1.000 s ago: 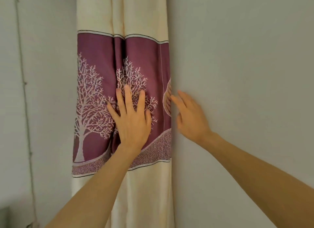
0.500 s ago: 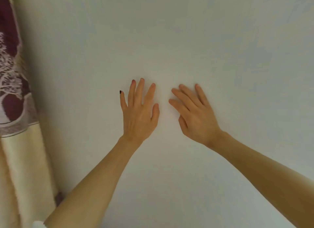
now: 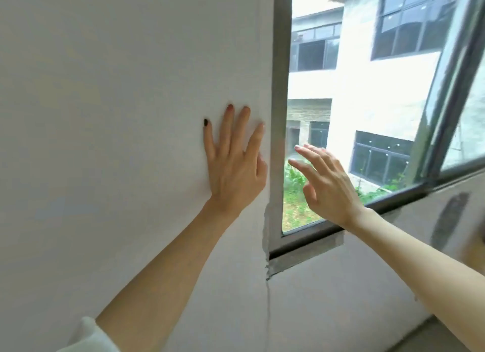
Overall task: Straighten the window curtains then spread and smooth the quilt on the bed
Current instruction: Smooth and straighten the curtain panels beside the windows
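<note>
No curtain, quilt or bed is in the head view. My left hand (image 3: 233, 165) is raised in front of the bare white wall (image 3: 105, 115), fingers spread and empty, just left of the window's edge. My right hand (image 3: 325, 183) is held up in front of the window pane (image 3: 341, 89), fingers apart and slightly curled, holding nothing. The two hands are a short gap apart.
A grey window frame (image 3: 280, 89) runs down the middle, with its lower rail (image 3: 315, 238) slanting up to the right. An open sash (image 3: 451, 89) leans at the right. Buildings and greenery lie outside. Rough plaster (image 3: 273, 267) marks the frame's lower corner.
The view has swung right: the purple-banded curtain has left the frame and the window has come in. Both hands came off the curtain and stay raised and empty.
</note>
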`<state>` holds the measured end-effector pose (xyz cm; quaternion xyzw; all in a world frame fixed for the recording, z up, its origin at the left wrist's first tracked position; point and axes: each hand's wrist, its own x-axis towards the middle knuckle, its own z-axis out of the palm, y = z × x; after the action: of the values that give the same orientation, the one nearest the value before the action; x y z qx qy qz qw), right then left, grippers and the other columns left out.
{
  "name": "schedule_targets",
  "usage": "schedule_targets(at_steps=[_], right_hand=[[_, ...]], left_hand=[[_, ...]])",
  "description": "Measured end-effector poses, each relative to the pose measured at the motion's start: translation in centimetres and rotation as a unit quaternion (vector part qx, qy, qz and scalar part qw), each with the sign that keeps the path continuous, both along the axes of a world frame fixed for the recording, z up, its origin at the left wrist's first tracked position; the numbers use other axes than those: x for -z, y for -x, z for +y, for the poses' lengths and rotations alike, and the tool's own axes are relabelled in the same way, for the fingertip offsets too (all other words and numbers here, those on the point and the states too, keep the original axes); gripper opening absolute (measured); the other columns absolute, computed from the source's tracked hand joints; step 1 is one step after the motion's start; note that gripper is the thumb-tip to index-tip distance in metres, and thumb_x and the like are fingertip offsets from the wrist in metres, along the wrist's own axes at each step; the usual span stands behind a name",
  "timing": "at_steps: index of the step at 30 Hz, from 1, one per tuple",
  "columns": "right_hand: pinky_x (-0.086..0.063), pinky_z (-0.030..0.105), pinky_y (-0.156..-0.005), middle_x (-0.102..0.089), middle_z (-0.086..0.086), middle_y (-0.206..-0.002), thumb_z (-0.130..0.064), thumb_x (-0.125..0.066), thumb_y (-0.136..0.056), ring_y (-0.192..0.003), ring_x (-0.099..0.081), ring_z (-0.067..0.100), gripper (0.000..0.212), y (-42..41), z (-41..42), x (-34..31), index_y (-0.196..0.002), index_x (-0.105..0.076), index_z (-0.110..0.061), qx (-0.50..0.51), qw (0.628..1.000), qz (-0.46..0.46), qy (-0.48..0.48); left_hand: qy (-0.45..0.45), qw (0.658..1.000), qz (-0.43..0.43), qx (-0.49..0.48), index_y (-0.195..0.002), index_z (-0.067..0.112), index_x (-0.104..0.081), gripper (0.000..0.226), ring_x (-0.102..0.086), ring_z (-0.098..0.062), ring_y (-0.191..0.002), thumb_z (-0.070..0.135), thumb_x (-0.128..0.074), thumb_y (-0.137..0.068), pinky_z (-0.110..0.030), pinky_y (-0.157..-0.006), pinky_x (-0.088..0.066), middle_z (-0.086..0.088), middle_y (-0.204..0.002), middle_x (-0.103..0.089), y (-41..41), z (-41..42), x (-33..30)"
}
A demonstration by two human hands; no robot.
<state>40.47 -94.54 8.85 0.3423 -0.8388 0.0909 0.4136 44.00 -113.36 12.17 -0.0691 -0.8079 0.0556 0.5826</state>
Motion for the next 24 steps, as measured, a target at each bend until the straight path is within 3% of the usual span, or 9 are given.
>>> schedule_targets(at_steps=[5,8,11,14,18,24], right_hand=[[-0.04,0.053,-0.102,-0.057,0.019,-0.126,0.009,-0.052,-0.07,-0.12,-0.051,0.037,0.047,1.5,9.3,1.4,-0.115,-0.06,-0.003,0.158,0.983,-0.077,0.047],[-0.032,0.045,-0.108,-0.053,0.015,-0.131,0.005,-0.052,-0.076,-0.127,-0.045,0.031,0.046,2.2,13.9,1.5,-0.121,-0.057,-0.006,0.246,0.959,-0.113,0.081],[-0.025,0.037,-0.11,-0.048,0.01,-0.137,-0.004,-0.047,-0.083,-0.131,-0.038,0.024,0.046,2.4,17.5,1.8,-0.128,-0.051,-0.01,0.324,0.931,-0.142,0.095],[-0.025,0.033,-0.107,-0.044,0.004,-0.141,-0.007,-0.042,-0.087,-0.133,-0.034,0.02,0.046,2.2,20.3,2.5,-0.132,-0.046,-0.015,0.376,0.899,-0.182,0.132],[-0.033,0.039,-0.105,-0.041,0.002,-0.143,-0.01,-0.036,-0.09,-0.131,-0.036,0.022,0.045,1.8,24.0,3.2,-0.134,-0.042,-0.017,0.416,0.862,-0.248,0.147],[-0.035,0.039,-0.104,-0.041,0.003,-0.142,-0.012,-0.035,-0.092,-0.129,-0.038,0.023,0.043,3.2,31.7,3.1,-0.134,-0.042,-0.017,0.478,0.826,-0.249,0.168]], left_hand=[[0.01,0.983,-0.059,0.174,-0.113,0.014,-0.063,0.039,-0.04,-0.032,-0.133,0.014,-0.057,-0.075,-0.059,-0.112,-0.012,-0.012,-0.133,-0.055,5.5,9.1,1.2],[-0.001,0.957,-0.102,0.271,-0.111,0.011,-0.065,0.039,-0.044,-0.034,-0.13,0.012,-0.055,-0.073,-0.063,-0.108,-0.014,-0.015,-0.13,-0.057,8.1,13.6,1.3],[0.002,0.927,-0.159,0.34,-0.115,0.01,-0.062,0.04,-0.045,-0.034,-0.129,0.011,-0.059,-0.075,-0.058,-0.109,-0.026,-0.015,-0.131,-0.055,10.3,17.6,1.7],[-0.016,0.9,-0.197,0.389,-0.117,0.009,-0.059,0.04,-0.053,-0.033,-0.118,0.011,-0.059,-0.077,-0.047,-0.1,-0.04,-0.015,-0.127,-0.057,12.8,21.3,2.7],[-0.013,0.882,-0.258,0.393,-0.127,0.014,-0.05,0.041,-0.048,-0.027,-0.121,0.019,-0.05,-0.086,-0.04,-0.103,-0.032,-0.007,-0.133,-0.051,15.9,26.5,4.7],[-0.007,0.843,-0.3,0.446,-0.131,0.017,-0.046,0.042,-0.044,-0.024,-0.124,0.023,-0.046,-0.09,-0.038,-0.101,-0.034,-0.002,-0.135,-0.049,19.9,35.5,6.7]])
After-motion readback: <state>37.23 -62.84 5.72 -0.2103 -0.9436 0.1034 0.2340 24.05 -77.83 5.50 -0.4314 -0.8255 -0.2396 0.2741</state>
